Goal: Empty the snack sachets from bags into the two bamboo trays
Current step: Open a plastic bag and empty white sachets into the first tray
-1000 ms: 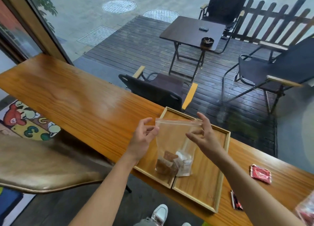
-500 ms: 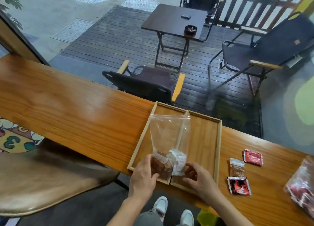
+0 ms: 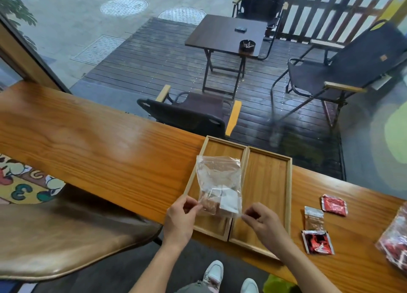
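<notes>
Two bamboo trays sit side by side on the wooden counter, the left tray (image 3: pixel 218 146) and the right tray (image 3: pixel 268 176). A clear plastic bag (image 3: pixel 218 178) lies over the left tray with brown and white sachets (image 3: pixel 220 201) bunched at its near end. My left hand (image 3: pixel 180 220) pinches the bag's near left corner. My right hand (image 3: pixel 262 223) pinches its near right corner, over the right tray's near end. The bag's far end points away from me, resting flat.
Right of the trays lie loose sachets: a red one (image 3: pixel 333 204), a clear brown one (image 3: pixel 313 217) and a dark red one (image 3: pixel 318 242). Another filled bag (image 3: pixel 394 242) sits at the counter's right edge. A tan stool seat (image 3: pixel 66 235) is at my left.
A second ago I held the bag upright by its top; my hands dropped to its bottom corners. The bag now lies tipped away over the left tray, and the sachets have slid slightly.
</notes>
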